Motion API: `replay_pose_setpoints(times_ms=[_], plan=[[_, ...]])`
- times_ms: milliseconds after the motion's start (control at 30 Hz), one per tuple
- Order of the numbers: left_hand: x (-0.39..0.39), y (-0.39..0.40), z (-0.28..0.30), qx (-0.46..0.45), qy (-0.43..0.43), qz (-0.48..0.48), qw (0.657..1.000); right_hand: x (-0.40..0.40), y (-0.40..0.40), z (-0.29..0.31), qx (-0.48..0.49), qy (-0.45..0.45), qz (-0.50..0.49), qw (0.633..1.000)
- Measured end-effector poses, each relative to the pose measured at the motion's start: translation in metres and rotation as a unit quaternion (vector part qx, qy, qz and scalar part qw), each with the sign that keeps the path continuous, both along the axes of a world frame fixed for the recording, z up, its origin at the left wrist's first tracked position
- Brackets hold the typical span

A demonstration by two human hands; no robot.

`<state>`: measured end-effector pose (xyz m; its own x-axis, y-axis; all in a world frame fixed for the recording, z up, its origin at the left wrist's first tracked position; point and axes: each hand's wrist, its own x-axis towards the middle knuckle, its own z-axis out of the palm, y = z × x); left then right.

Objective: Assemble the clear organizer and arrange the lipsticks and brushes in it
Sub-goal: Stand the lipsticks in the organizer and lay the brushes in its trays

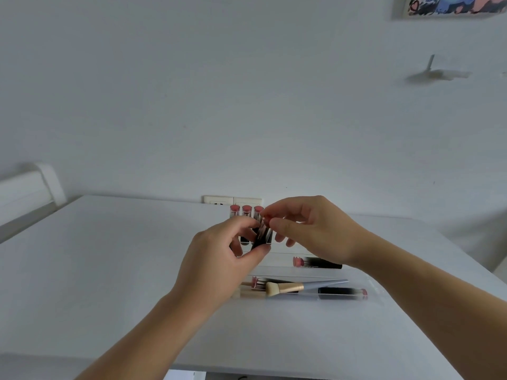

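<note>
Head view: both hands meet over the far middle of the white surface [109, 270]. The left hand [219, 259] has its grip pinched on a dark lipstick [262, 234], thumb under it and fingers curled over, holding it tilted. The right hand [310, 229] pinches the top end of the same lipstick between thumb and forefinger, other fingers loosely bent. Just behind, three pink-capped lipsticks [246, 210] stand upright in a row in the clear organizer [277, 256] by the far edge. Nearer, one lipstick [315, 262] lies flat. Closer still, a brush [296, 287] and two more lipsticks [343, 293] lie in a clear tray, blurred. A wall socket [219, 200] sits behind the far edge.
</note>
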<state>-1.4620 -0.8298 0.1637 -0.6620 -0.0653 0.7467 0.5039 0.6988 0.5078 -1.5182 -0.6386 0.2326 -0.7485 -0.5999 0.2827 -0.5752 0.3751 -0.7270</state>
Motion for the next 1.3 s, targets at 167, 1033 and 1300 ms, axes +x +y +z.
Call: replay_pose_setpoints(times_ms=[167,1033,1300], plan=[[0.000,0.004,-0.003,-0.022,0.012,0.018,1.000,0.000,-0.007,-0.004,-0.012,0.039,-0.044,0.998],[-0.041,-0.065,-0.029,0.148,-0.362,-0.205,0.897,-0.009,-0.037,-0.035,0.043,0.099,-0.094,0.990],[-0.041,-0.069,-0.035,0.162,-0.362,-0.198,0.896,-0.013,-0.042,-0.040,0.036,0.108,-0.096,0.989]])
